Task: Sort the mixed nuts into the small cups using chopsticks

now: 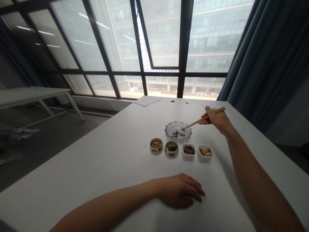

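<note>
The right hand (216, 120) pinches chopsticks (203, 118) between thumb and fingers, at 3 o'clock from a glass dish (178, 126). Their tips (182, 129) reach over the dish, just above brown food bits (176, 133) on its floor; whether they grip a piece is too small to tell. The left hand (180, 190) lies palm down on the white table (101, 154), fingers loosely curled and a little spread, holding nothing.

At 6 o'clock from the dish, a row stands close together: a lettered cup of pale food (156, 145), a lettered cup of dark food (171, 149), a white bowl of brown food (188, 152), and a white bowl of yellow food (205, 153). Papers (147, 101) lie at the table's far edge, at 11 o'clock. A tall window (120, 48) fills 12 o'clock, with a curtain (272, 61) at 2 o'clock.
</note>
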A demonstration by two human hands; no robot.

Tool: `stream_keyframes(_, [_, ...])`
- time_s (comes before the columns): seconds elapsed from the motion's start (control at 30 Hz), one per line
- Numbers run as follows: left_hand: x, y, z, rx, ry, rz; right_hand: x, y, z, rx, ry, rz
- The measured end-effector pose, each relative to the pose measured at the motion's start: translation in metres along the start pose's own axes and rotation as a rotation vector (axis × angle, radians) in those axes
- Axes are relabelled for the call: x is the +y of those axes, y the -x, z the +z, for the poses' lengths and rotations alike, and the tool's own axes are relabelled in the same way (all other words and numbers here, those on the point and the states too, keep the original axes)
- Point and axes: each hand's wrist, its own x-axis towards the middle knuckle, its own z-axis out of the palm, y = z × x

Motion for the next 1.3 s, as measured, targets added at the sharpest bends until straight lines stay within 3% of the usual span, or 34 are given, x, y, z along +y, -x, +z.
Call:
stream_keyframes(0.2, [0.001,0.0,-0.002,-0.003,-0.003,0.01,-0.039,0.026,-0.037,-0.183,0.099,0.086])
stream_keyframes(0.37, [0.0,0.001,-0.003,-0.015,0.014,-0.008,-0.045,0.034,-0.034,-0.251,0.119,0.113])
stream_keyframes(0.57, [0.001,0.0,-0.003,-0.008,0.006,0.007,-0.041,0.027,-0.031,-0.167,0.059,0.071])
stream_keyframes(0.7, [0.003,-0.001,-0.003,-0.005,0.007,0.0,-0.026,0.016,-0.018,-0.079,0.015,-0.004])
stream_keyframes(1.0, [0.0,0.0,-0.001,-0.012,0.015,-0.012,0.044,-0.004,0.046,-0.035,-0.043,-0.009])
stream_keyframes(1.3, [0.0,0.0,-0.001,-0.012,0.042,-0.016,0.07,-0.004,0.06,-0.038,0.001,-0.018])
